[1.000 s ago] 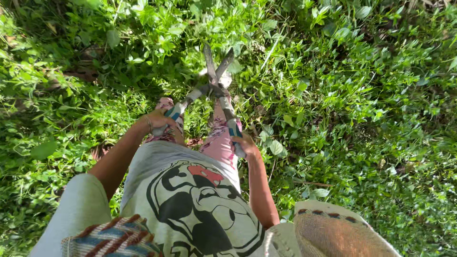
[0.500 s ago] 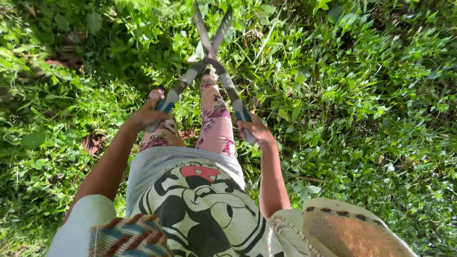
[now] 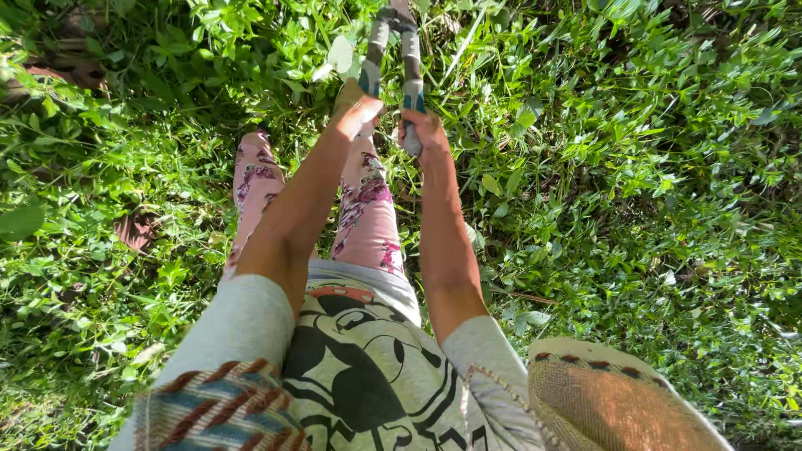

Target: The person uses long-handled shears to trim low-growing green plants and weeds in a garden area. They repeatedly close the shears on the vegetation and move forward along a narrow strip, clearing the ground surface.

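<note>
I hold a pair of long-handled garden shears [image 3: 391, 52] out in front of me, handles brought close together, blades cut off by the top edge of the head view. My left hand [image 3: 357, 110] is closed around the left handle grip. My right hand [image 3: 423, 129] is closed around the right grip. Both arms reach forward over my legs in pink flowered trousers [image 3: 363, 209]. Dense green leafy weeds [image 3: 618, 167] surround the shears.
Thick low plants cover the ground on every side. A brown dead leaf [image 3: 134, 230] lies left of my legs. A woven bag strap [image 3: 217, 409] and a woven straw bag [image 3: 618, 401] hang at the bottom of the view.
The shear handles, spread wide before, have come together and the blades have closed. My arms have stretched further forward and the tool has moved up and out of the picture's top.
</note>
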